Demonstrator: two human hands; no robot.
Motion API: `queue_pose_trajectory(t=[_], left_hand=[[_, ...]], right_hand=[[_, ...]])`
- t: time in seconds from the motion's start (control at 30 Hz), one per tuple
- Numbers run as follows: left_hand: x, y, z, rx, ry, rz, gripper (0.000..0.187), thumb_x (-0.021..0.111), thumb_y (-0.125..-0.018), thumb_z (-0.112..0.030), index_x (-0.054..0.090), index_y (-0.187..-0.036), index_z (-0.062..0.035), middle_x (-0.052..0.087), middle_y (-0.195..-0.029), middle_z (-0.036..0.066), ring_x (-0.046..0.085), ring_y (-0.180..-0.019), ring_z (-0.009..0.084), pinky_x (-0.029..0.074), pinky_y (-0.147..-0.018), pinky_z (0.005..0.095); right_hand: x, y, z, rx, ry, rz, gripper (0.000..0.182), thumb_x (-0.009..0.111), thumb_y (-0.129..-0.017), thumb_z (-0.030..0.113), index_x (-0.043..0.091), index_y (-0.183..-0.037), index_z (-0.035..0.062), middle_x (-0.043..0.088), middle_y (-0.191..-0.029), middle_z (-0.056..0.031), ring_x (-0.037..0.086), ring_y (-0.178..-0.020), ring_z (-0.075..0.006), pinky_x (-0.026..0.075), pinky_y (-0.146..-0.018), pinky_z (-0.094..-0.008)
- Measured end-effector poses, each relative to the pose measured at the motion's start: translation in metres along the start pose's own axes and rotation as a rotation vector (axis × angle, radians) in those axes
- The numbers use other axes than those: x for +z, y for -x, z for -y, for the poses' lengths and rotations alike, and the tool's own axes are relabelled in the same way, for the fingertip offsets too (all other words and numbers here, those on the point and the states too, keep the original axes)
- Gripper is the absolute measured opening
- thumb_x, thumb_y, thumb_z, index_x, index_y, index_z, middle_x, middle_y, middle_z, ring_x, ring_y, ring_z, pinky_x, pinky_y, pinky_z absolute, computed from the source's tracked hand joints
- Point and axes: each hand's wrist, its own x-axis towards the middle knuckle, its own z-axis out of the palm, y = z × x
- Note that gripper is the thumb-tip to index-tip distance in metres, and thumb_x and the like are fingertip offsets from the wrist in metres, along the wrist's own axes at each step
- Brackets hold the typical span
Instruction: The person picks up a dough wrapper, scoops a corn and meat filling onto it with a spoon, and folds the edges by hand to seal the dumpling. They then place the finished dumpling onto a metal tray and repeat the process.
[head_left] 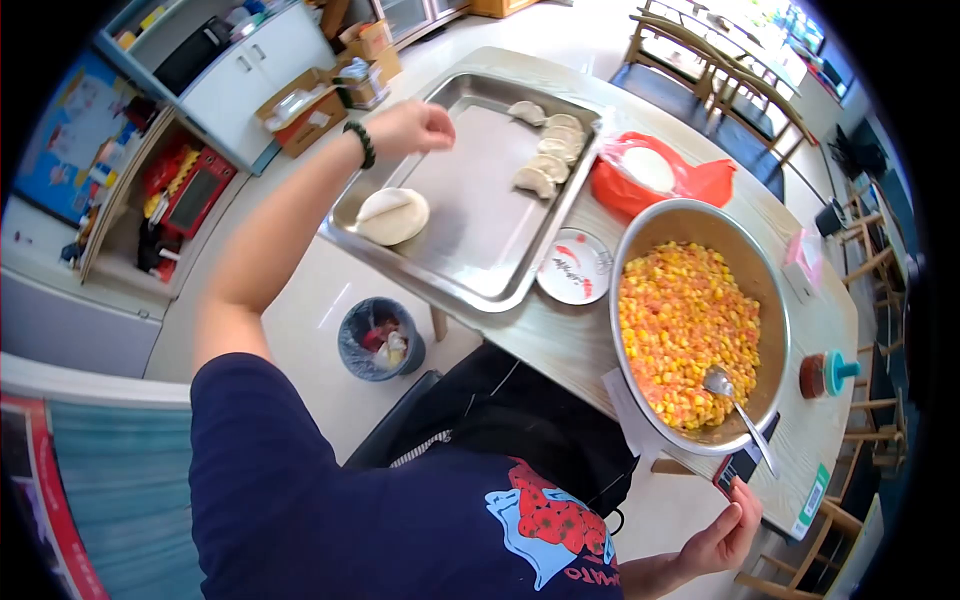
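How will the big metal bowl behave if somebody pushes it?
The bowl is probably heavy, since plenty of corn mix fills it. Its smooth metal may feel slippery. The spoon, its handle crossing the rim, could shift.

Overall light: bright, daytime look, cool-white cast
Window side: strongest light at top right; window area (797, 28) blown out nearly white
Tray glare: pale, milky sheen across bare metal of tray (470, 190)
Bowl rim: bright highlights on steel bowl (779, 340)
Floor: glossy, thin white reflection streaks on floor (290, 350)
Shadows: mostly soft; darkest beneath table edge (560, 350)
Left hand: motion-smeared, left hand (418, 128) soft-edged
Filling: corn-flecked filling (690, 320) fairly crisp, saturated
Far chairs: chairs (690, 50) hazy, fine detail lost
Edges: strong fisheye bending, black rounded corners
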Motion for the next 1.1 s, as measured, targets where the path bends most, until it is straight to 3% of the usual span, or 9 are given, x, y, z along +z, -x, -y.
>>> queue_pose_trajectory(t=[0.17, 0.33, 0.37, 0.43, 0.8, 0.87, 0.9, 0.97, 1.1], left_hand=[[0.015, 0.083, -0.012, 0.017, -0.417, 0.237, 0.023, 0.068, -0.079, -0.024, 0.062, -0.091, -0.0059, 0.062, -0.089, 0.01, 0.061, -0.084, 0.0246, 0.049, -0.076, 0.0331], [0.04, 0.088, 0.027, -0.005, -0.554, -0.326, 0.025, 0.064, -0.082, -0.024, 0.064, -0.1, -0.0069, 0.063, -0.092, 0.011, 0.061, -0.088, 0.028, 0.048, -0.078, 0.0352], [0.038, 0.085, 0.031, -0.002, -0.553, -0.327, 0.025, 0.064, -0.082, -0.024, 0.064, -0.1, -0.0069, 0.063, -0.092, 0.011, 0.061, -0.088, 0.028, 0.048, -0.078, 0.0352], [0.031, 0.082, 0.031, -0.28, -0.404, -0.022, 0.023, 0.063, -0.084, -0.023, 0.065, -0.1, -0.0069, 0.065, -0.089, 0.013, 0.062, -0.084, 0.0279, 0.049, -0.076, 0.0344], [0.028, 0.094, 0.025, -0.266, -0.354, -0.288, 0.016, 0.063, -0.081, -0.018, 0.062, -0.086, -0.0026, 0.066, -0.082, 0.012, 0.063, -0.077, 0.0234, 0.049, -0.069, 0.0335], [0.021, 0.089, 0.033, -0.033, 0.095, -0.396, 0.015, 0.06, -0.084, -0.02, 0.06, -0.088, -0.0055, 0.063, -0.077, 0.005, 0.06, -0.075, 0.0145, 0.047, -0.069, 0.0298], [0.015, 0.087, 0.025, -0.017, 0.086, -0.386, 0.015, 0.06, -0.084, -0.02, 0.06, -0.088, -0.0055, 0.063, -0.077, 0.005, 0.06, -0.075, 0.0145, 0.047, -0.069, 0.0298], [0.002, 0.083, -0.007, 0.146, 0.611, -0.271, 0.015, 0.058, -0.088, -0.022, 0.057, -0.09, -0.007, 0.058, -0.081, -0.003, 0.055, -0.077, 0.0063, 0.046, -0.072, 0.0243], [0.009, 0.076, -0.106, 0.236, 1.002, 0.028, 0.009, 0.056, -0.09, -0.019, 0.055, -0.093, -0.011, 0.057, -0.086, -0.005, 0.055, -0.079, 0.0044, 0.046, -0.076, 0.0226]], right_hand=[[0.005, -0.001, -0.006, -0.03, -0.015, 0.052, 0.019, 0.047, -0.096, 0.008, 0.06, -0.096, -0.0051, 0.064, -0.097, -0.0164, 0.061, -0.09, -0.0233, 0.049, -0.082, -0.0324], [0.011, -0.004, 0.0, -0.056, -0.068, 0.026, 0.018, 0.047, -0.095, 0.008, 0.06, -0.097, -0.0048, 0.064, -0.097, -0.0164, 0.061, -0.09, -0.0231, 0.049, -0.082, -0.0323], [0.01, -0.005, 0.001, -0.067, -0.068, 0.036, 0.018, 0.048, -0.095, 0.008, 0.06, -0.097, -0.0048, 0.064, -0.097, -0.0166, 0.061, -0.089, -0.0231, 0.049, -0.082, -0.0323], [0.007, -0.003, 0.001, -0.068, -0.056, 0.038, 0.018, 0.048, -0.095, 0.008, 0.06, -0.097, -0.0048, 0.064, -0.097, -0.0167, 0.061, -0.09, -0.0231, 0.049, -0.082, -0.0323], [0.008, 0.001, 0.007, 0.014, -0.011, 0.009, 0.02, 0.05, -0.094, 0.01, 0.059, -0.09, -0.0066, 0.064, -0.092, -0.0184, 0.061, -0.084, -0.0252, 0.047, -0.08, -0.0326], [0.01, -0.004, 0.013, -0.007, -0.083, 0.039, 0.016, 0.05, -0.092, 0.007, 0.06, -0.09, -0.0064, 0.064, -0.091, -0.0184, 0.061, -0.085, -0.0261, 0.047, -0.08, -0.0328], [0.013, -0.01, 0.018, 0.005, -0.078, 0.022, 0.016, 0.05, -0.092, 0.007, 0.06, -0.09, -0.0064, 0.064, -0.091, -0.0184, 0.061, -0.085, -0.0261, 0.047, -0.08, -0.0328], [0.024, -0.03, 0.029, -0.109, -0.18, 0.194, 0.012, 0.054, -0.085, 0.002, 0.06, -0.092, -0.0049, 0.064, -0.092, -0.0185, 0.061, -0.087, -0.0271, 0.047, -0.081, -0.0346], [0.072, -0.091, 0.067, -0.105, -0.31, 0.379, 0.032, 0.06, -0.076, 0.0, 0.059, -0.108, -0.0019, 0.062, -0.109, -0.0165, 0.059, -0.102, -0.0276, 0.044, -0.09, -0.0334]])
